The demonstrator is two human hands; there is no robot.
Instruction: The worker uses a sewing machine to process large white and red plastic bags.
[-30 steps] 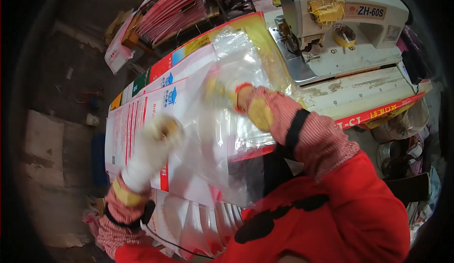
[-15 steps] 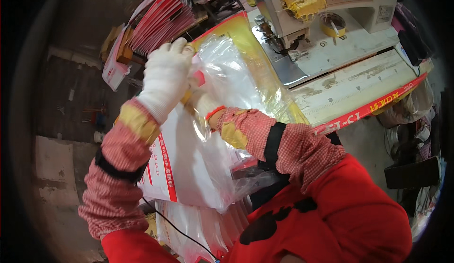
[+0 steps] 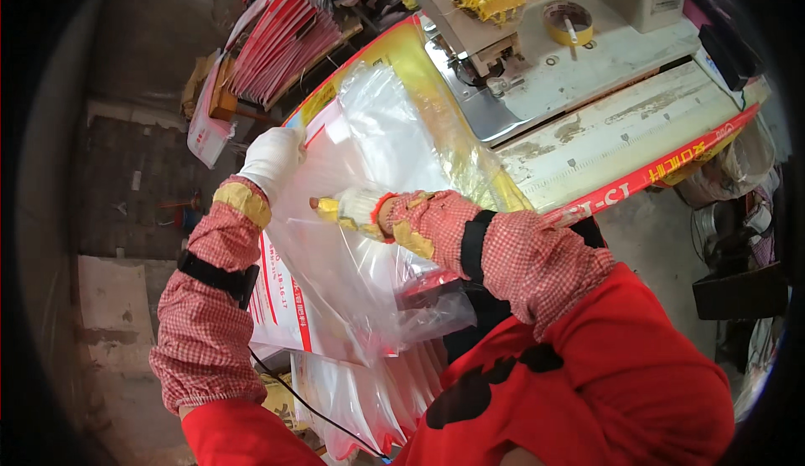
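Note:
A white printed bag point(image 3: 289, 302) with red stripes lies on the worktop, a clear plastic liner point(image 3: 381, 131) spread over and through its upper part. My left hand point(image 3: 272, 163), in a white knit glove, is closed at the bag's upper left edge; its fingertips are partly hidden. Over the middle of the plastic lies my right hand point(image 3: 356, 210), in a glove with yellow tape around a finger. That finger stretches out to the left with its tip bare, and the other fingers are mostly hidden.
A white sewing machine point(image 3: 537, 55) stands at the upper right, a yellow tape roll point(image 3: 568, 23) on its bed. Folded red-and-white bags point(image 3: 285, 43) are stacked at the upper left. More clear-and-white bags point(image 3: 360, 399) hang below the work, near a black cord point(image 3: 310, 411).
My left hand has moved down and left along the bag. My right hand has drawn away from it, lower over the plastic. The view has shifted slightly.

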